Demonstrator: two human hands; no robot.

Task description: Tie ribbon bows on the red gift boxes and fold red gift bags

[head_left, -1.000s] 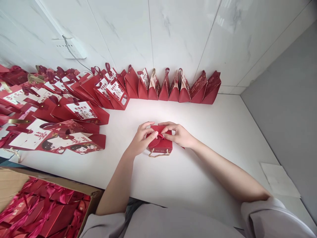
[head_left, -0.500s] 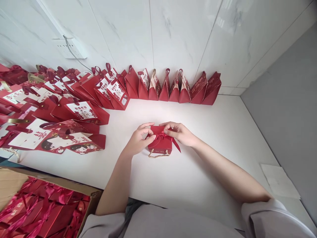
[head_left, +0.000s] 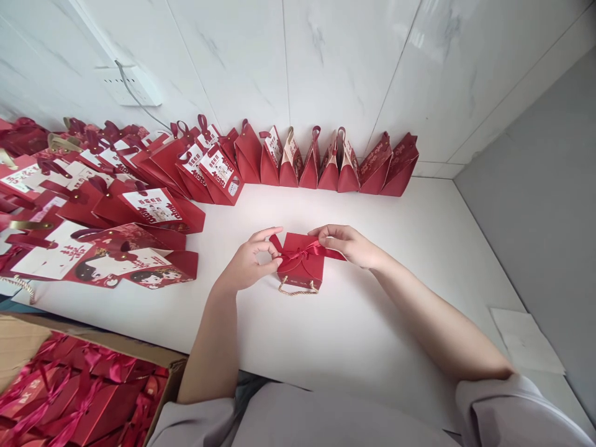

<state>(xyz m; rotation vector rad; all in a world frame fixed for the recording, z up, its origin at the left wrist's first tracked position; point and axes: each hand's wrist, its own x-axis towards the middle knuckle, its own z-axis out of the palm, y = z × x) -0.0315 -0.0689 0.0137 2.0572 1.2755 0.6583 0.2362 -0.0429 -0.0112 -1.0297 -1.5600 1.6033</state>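
Note:
A small red gift box (head_left: 307, 272) with a twisted gold cord handle (head_left: 298, 293) lies on the white table in front of me. Across its top runs a red satin ribbon (head_left: 302, 252), knotted near the middle. My left hand (head_left: 254, 261) pinches the ribbon at the box's left edge, thumb and fingers curled close to it. On the other side, my right hand (head_left: 348, 244) grips the ribbon between thumb and fingers, with a tail sticking out to the right below them. The ribbon is drawn out sideways between both hands.
Red gift bags (head_left: 274, 162) stand in a row along the tiled wall, and many more crowd the left. An open cardboard box (head_left: 174, 372) at lower left holds red ribboned boxes. A white sheet (head_left: 526, 338) lies at right; a grey panel (head_left: 540, 167) borders the table.
Both hands have moved apart, the left one leftward and the right one slightly rightward. The ribbon is now stretched wider across the box, and its knot shows more plainly.

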